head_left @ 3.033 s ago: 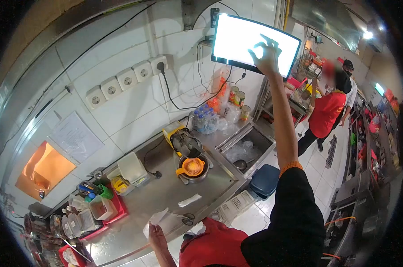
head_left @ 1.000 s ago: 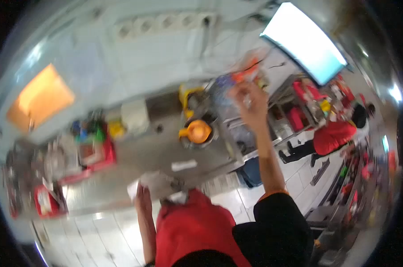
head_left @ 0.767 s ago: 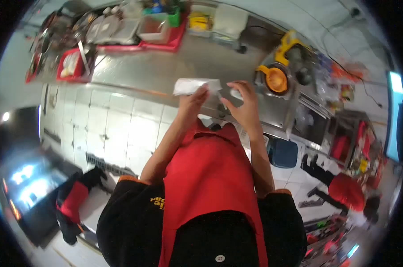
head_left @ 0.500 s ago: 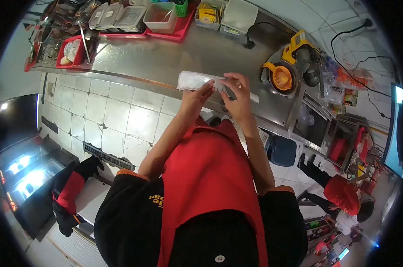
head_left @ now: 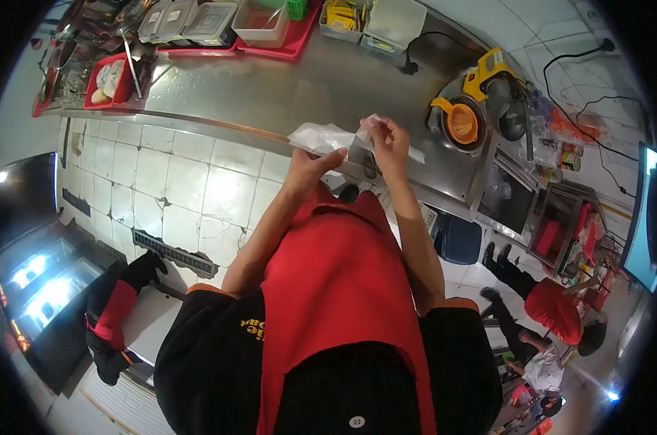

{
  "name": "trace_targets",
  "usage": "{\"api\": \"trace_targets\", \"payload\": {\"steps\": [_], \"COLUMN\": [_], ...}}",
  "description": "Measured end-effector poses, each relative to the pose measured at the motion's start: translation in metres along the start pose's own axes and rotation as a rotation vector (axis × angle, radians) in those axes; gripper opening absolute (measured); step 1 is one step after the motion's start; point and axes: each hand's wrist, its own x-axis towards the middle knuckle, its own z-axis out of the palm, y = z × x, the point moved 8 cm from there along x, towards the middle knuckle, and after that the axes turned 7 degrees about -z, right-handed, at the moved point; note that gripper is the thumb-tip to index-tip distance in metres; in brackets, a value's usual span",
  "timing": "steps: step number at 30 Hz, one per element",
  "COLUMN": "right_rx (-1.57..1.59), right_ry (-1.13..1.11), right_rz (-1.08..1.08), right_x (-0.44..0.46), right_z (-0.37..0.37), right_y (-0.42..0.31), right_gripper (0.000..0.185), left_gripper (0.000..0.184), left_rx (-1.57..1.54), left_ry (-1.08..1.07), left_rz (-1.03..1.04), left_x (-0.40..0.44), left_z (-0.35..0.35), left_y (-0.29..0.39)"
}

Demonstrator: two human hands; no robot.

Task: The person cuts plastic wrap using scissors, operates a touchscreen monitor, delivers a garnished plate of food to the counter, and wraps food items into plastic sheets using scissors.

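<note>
A white, partly see-through plastic bag point(head_left: 317, 138) is stretched between my hands, above the front edge of the steel counter. My left hand point(head_left: 315, 165) grips its lower side, with the thumb laid across the front. At the bag's right end, my right hand point(head_left: 388, 141) is closed in a pinch on the plastic. The bag is crumpled and narrows between the two hands. A thin pale strip point(head_left: 415, 154) shows just right of my right hand; whether it belongs to the bag I cannot tell.
A yellow-orange citrus juicer point(head_left: 461, 123) stands right on the counter point(head_left: 270, 87). Lidded containers point(head_left: 211, 23), a red tray point(head_left: 292, 49) and a red basket point(head_left: 107, 81) line the back and left. A blue stool point(head_left: 459, 243) sits below. Other people point(head_left: 553, 308) stand at right and lower left.
My right fingers, spread at the bag's end before, now pinch it and have moved slightly up. The bag has gone from a neat flat bundle to a crumpled, pulled shape.
</note>
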Motion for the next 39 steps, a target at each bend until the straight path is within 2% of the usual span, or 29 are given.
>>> {"api": "trace_targets", "payload": {"steps": [3,5,6,8,10,11,12,14,15,17,18,20,21,23,24,27,29,30,32,33,35,39], "right_rx": [-0.005,0.36,0.355,0.898,1.233,1.295,1.287,0.993,0.992,-0.777,-0.906,-1.098,-1.162,-1.281,-1.323,-1.278,-1.31,-1.303,-1.258,-1.267,-1.255,-1.152], "right_ry": [0.075,0.214,0.22,0.128,0.171,0.27,0.279,-0.004,-0.002,-0.111,-0.279,-0.355,-0.262,-0.197,-0.18,-0.173,-0.082,-0.094,-0.054,-0.052,-0.055,-0.099], "right_rz": [0.052,0.243,0.245,0.187,0.094,0.035,0.047,-0.017,-0.011,0.288,0.221,0.163,0.173,0.26,0.28,0.343,0.145,0.125,0.301,0.296,0.027,-0.008], "right_x": [0.027,0.045,0.056,0.078,0.085,0.084,0.08,0.074,0.07,0.054,0.035,-0.013,-0.031,-0.052,-0.061,-0.067,-0.072,-0.071,-0.066,-0.064,-0.062,-0.059], "right_z": [-0.032,-0.066,-0.089,-0.131,-0.173,-0.197,-0.22,-0.237,-0.234,-0.215,-0.187,-0.138,-0.119,-0.084,-0.077,-0.055,-0.052,-0.044,-0.05,-0.051,-0.048,-0.051], "right_y": [0.029,0.055,0.058,0.055,0.044,0.04,0.04,0.019,0.022,0.044,0.057,0.096,0.108,0.123,0.126,0.14,0.144,0.137,0.133,0.136,0.136,0.141], "right_gripper": [0.02,0.021,0.021,0.022,0.019,0.014,0.014,0.015,0.015,0.036,0.045,0.06,0.066,0.065,0.057,0.043,0.049,0.049,0.061,0.061,0.063,0.061], "left_gripper": [0.041,0.046,0.05,0.059,0.066,0.068,0.069,0.056,0.049,0.062,0.062,0.085,0.085,0.103,0.108,0.111,0.112,0.113,0.112,0.112,0.111,0.11], "left_rx": [-0.021,0.072,0.164,0.223,0.312,0.305,0.273,0.282,0.271,0.421,0.42,0.503,0.497,0.695,0.651,0.576,0.39,0.331,0.308,0.29,0.276,0.24], "left_ry": [0.007,-0.028,-0.059,-0.052,0.023,0.118,0.12,0.212,0.305,0.409,0.408,0.487,0.49,0.6,0.594,0.572,0.485,0.435,0.439,0.426,0.406,0.373], "left_rz": [-0.074,-0.127,-0.171,-0.236,-0.289,-0.31,-0.282,-0.219,-0.188,-0.19,-0.191,0.066,0.068,0.121,0.188,0.142,0.091,0.122,0.155,0.171,0.17,0.126], "left_x": [-0.007,-0.016,-0.02,-0.031,-0.042,-0.048,-0.054,-0.063,-0.068,-0.075,-0.071,-0.063,-0.062,-0.064,-0.063,-0.059,-0.06,-0.059,-0.061,-0.061,-0.059,-0.06], "left_z": [-0.006,-0.023,-0.036,-0.072,-0.115,-0.148,-0.164,-0.199,-0.217,-0.243,-0.25,-0.262,-0.257,-0.234,-0.224,-0.214,-0.191,-0.189,-0.185,-0.182,-0.186,-0.189], "left_y": [0.001,0.004,0.004,0.002,0.008,0.001,0.011,0.028,0.034,0.046,0.045,0.059,0.063,0.082,0.087,0.089,0.103,0.107,0.119,0.122,0.119,0.108]}}
